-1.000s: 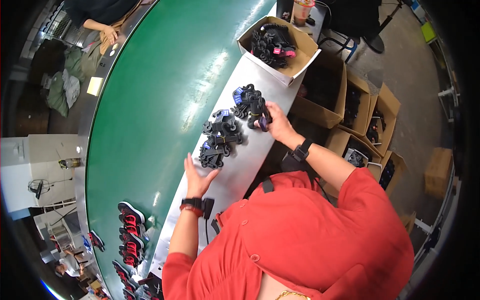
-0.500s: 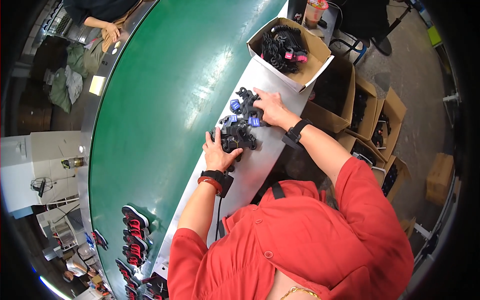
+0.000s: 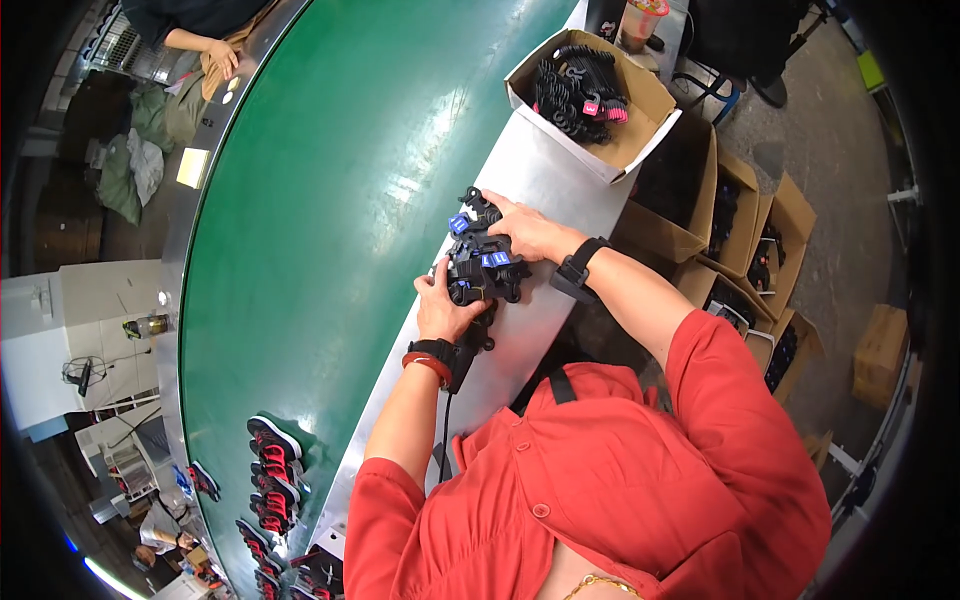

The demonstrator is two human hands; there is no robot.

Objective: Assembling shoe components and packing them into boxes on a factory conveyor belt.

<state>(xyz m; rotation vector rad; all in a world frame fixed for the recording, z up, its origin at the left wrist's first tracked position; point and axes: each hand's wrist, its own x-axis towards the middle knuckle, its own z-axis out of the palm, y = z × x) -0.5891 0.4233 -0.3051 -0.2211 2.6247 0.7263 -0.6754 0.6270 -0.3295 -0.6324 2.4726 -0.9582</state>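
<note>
A bunch of black plastic hangers with hooked ends and small blue tags lies on the metal ledge. From the near left, my left hand grips the bunch, with thumb and fingers on opposite sides of it. My right hand holds its far right part, the forefinger stretched along the top and the other fingers bent against the pieces. How far the fingers reach under the bunch is hidden.
Beyond my right hand stands an open carton of black hangers, some with pink tags. The green conveyor belt runs along the left, carrying black-and-red shoes. More open cartons stand at right. Across the belt is another person's hand.
My right hand has come nearer and slightly left, pushing its hangers toward my left hand. The bunch is now tighter, with the blue tags shifted.
</note>
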